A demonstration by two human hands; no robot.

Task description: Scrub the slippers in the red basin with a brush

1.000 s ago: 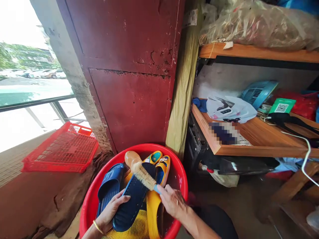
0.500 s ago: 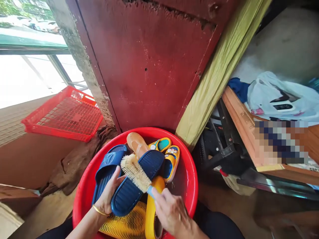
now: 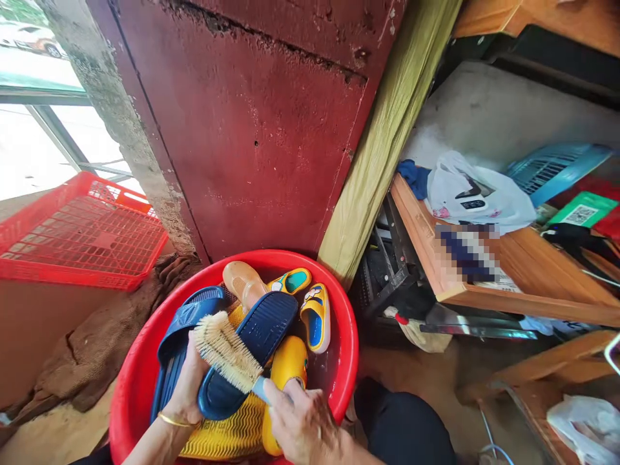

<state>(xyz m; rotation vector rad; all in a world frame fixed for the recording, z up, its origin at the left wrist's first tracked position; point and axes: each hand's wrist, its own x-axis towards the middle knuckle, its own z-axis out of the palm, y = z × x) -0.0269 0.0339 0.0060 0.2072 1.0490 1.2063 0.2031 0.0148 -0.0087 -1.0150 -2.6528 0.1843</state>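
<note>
My right hand [image 3: 305,413] grips the blue-grey handle of a scrub brush [image 3: 227,352] with pale bristles. The bristles lie across a dark blue slipper [image 3: 274,323], which is tilted over the other footwear. My left hand [image 3: 184,387], a gold bangle at its wrist, holds this slipper by its left edge; part of its fingers is hidden behind the brush. Beneath are another blue slipper [image 3: 181,332], a tan shoe [image 3: 245,282], a yellow shoe [image 3: 289,361], a textured yellow sole [image 3: 227,429] and small yellow clogs [image 3: 317,316]. A red basin [image 3: 126,387] contains them all.
A red door [image 3: 242,129] stands right behind the basin. To the left, a red plastic basket [image 3: 87,258] is near a brown cloth [image 3: 106,342]. At right, a wooden table [image 3: 537,258] carries a white plastic bag [image 3: 475,194]. My dark-clad knee [image 3: 407,426] is beside the basin.
The view has swung to the right, so the scene sits further left. The brush still crosses the slipper, its head now nearer the slipper's left edge and my left hand.
</note>
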